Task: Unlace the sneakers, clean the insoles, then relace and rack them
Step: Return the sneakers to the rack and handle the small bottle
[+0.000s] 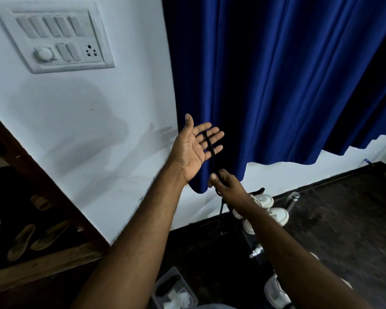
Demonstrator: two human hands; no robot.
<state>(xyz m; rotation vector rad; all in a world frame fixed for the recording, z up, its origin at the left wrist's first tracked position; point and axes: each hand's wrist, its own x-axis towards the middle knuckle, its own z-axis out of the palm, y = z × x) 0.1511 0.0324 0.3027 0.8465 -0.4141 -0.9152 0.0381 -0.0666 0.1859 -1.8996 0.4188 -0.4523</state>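
White wall (80, 121) with switch panel (54, 39) far left, blue curtain (276, 74) far right, dark floor (343, 230) below. Near, low centre: clear plastic container (188, 296) holding white cloths and a dark item. Black rack (223, 210) carrying white sneakers (274, 210) beyond. Black shoelace (211, 150), thin and taut, draped across the spread fingers (212, 133) of the open-palmed left hand (193, 150), running down to the right hand (224, 182), pinched there between thumb and fingers.

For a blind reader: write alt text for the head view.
A left hand held open, a black shoelace draped over its fingers, the right hand pinching the lace below. Behind them hang a blue curtain and a white wall; white sneakers sit below.
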